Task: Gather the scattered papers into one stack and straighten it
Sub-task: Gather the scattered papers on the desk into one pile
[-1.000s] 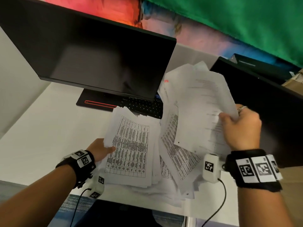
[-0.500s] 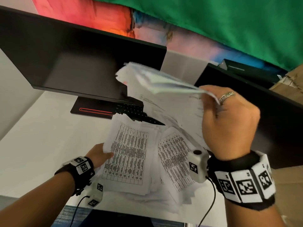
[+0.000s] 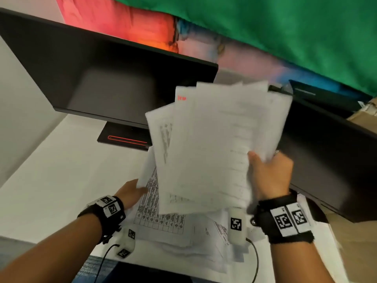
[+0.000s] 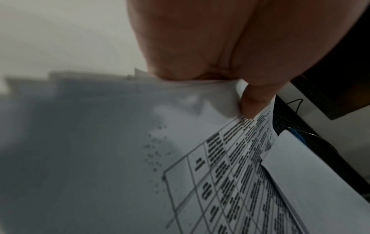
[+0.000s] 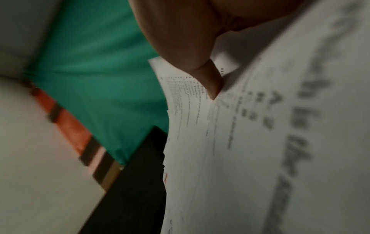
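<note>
A loose bundle of white sheets (image 3: pixel 214 139) hangs fanned out above the desk, gripped at its right edge by my right hand (image 3: pixel 263 158). In the right wrist view my thumb (image 5: pixel 208 82) presses on those sheets (image 5: pixel 220 142). Under the bundle lies the messy paper pile (image 3: pixel 163 221), topped by a printed table sheet. My left hand (image 3: pixel 134 190) holds the pile's left edge. The left wrist view shows the thumb (image 4: pixel 254 101) pinching the table sheet (image 4: pixel 230 174) and the sheets under it. The other left fingers are hidden beneath the paper.
A dark monitor (image 3: pixel 122 88) stands behind the pile, its base (image 3: pixel 126 139) marked with a red line. A second dark screen (image 3: pixel 326 160) is close on the right, with a cardboard box (image 3: pixel 363 113) beyond it. The white desk (image 3: pixel 51 180) extends to the left.
My right hand turned the lifted bundle from edge-on to flat and brought it down and left over the pile. My left hand stayed on the pile's left edge.
</note>
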Motion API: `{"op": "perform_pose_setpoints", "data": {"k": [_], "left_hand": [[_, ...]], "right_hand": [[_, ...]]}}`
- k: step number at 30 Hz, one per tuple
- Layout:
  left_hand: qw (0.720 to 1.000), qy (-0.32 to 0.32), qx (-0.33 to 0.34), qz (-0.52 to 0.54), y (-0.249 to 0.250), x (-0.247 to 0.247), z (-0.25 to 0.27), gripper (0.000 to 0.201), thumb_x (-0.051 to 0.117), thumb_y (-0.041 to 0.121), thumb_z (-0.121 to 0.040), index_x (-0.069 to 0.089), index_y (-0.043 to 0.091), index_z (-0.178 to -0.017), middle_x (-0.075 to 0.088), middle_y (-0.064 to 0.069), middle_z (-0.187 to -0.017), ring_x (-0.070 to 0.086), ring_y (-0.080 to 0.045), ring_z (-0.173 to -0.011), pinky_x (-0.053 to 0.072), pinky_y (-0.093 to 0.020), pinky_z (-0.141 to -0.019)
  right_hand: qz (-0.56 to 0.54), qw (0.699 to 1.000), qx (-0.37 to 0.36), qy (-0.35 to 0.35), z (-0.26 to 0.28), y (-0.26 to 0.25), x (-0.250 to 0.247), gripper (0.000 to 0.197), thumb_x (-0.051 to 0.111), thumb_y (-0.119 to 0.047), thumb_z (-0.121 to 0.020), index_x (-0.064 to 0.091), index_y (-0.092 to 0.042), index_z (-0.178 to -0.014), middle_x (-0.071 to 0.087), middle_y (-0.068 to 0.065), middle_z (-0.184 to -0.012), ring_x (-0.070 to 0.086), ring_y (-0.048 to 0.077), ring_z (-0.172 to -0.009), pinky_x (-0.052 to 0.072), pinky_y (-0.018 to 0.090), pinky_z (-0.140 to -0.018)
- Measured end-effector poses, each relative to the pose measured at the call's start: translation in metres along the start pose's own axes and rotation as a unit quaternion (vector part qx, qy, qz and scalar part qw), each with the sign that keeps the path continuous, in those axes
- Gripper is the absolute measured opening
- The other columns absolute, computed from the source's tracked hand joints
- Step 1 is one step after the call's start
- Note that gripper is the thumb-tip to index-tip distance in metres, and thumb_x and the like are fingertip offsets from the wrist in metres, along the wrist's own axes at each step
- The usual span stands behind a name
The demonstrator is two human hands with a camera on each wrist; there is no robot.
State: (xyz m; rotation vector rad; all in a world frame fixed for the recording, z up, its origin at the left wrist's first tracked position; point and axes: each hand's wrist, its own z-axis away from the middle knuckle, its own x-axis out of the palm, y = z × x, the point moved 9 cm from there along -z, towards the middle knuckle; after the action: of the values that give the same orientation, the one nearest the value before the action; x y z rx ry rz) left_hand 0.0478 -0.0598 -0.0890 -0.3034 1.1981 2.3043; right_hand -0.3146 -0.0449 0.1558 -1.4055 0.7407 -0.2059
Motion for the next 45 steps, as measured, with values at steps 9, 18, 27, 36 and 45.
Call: {"op": "perform_pose_setpoints", "data": {"k": [9,18,27,36,45], "left_hand": [[0.959,0.006,-0.117,0.26,-0.012,0.014,0.007,0.09,0.023,0.078,-0.088,0.038,0.016,-0.15,0.039,-0.007,-0.154,0.037,-0.03,-0.142,0.026,-0.052,-0.118],[0.98,0.101,-0.076,0.153,-0.014,0.01,-0.015,0.082,0.06,0.064,-0.084,0.038,0.014,-0.145,0.048,0.003,-0.142,0.049,-0.028,-0.13,0.041,-0.038,-0.103],[0.99,0.131,-0.004,-0.051,-0.011,-0.001,-0.024,0.045,0.075,0.027,-0.082,0.054,0.012,-0.119,0.064,-0.008,-0.119,0.06,-0.028,-0.106,0.043,-0.033,-0.083],[0.991,0.122,0.007,-0.054,-0.011,-0.003,-0.023,0.049,0.076,0.021,-0.082,0.055,0.009,-0.124,0.065,-0.009,-0.118,0.061,-0.028,-0.104,0.043,-0.031,-0.082],[0.989,0.129,-0.005,-0.066,-0.017,-0.018,-0.016,0.045,0.077,0.021,-0.081,0.058,0.005,-0.119,0.067,-0.012,-0.116,0.063,-0.031,-0.105,0.043,-0.029,-0.081]], "right_hand": [[0.224,0.945,0.177,-0.162,0.021,0.188,0.094,0.036,0.056,-0.003,-0.091,0.054,-0.01,-0.126,0.067,0.012,-0.116,0.063,0.028,-0.096,0.051,0.028,-0.086],[0.274,0.916,0.075,-0.283,0.039,0.177,0.146,0.044,0.04,0.001,-0.096,0.052,-0.01,-0.137,0.063,0.01,-0.125,0.058,0.021,-0.102,0.042,0.018,-0.082],[0.418,0.891,0.15,-0.095,0.009,0.207,0.068,0.077,0.069,-0.05,-0.082,0.037,-0.02,-0.146,0.035,0.005,-0.15,0.04,0.035,-0.131,0.042,0.056,-0.102],[0.133,0.938,0.319,-0.039,-0.014,0.254,0.028,0.095,0.085,-0.025,-0.075,0.031,-0.006,-0.151,0.05,0.018,-0.144,0.053,0.036,-0.127,0.044,0.039,-0.107],[0.241,0.959,-0.134,-0.069,0.024,0.049,0.066,0.021,0.061,-0.025,-0.095,0.067,-0.01,-0.11,0.071,0.0,-0.099,0.068,0.018,-0.086,0.057,0.032,-0.079]]}}
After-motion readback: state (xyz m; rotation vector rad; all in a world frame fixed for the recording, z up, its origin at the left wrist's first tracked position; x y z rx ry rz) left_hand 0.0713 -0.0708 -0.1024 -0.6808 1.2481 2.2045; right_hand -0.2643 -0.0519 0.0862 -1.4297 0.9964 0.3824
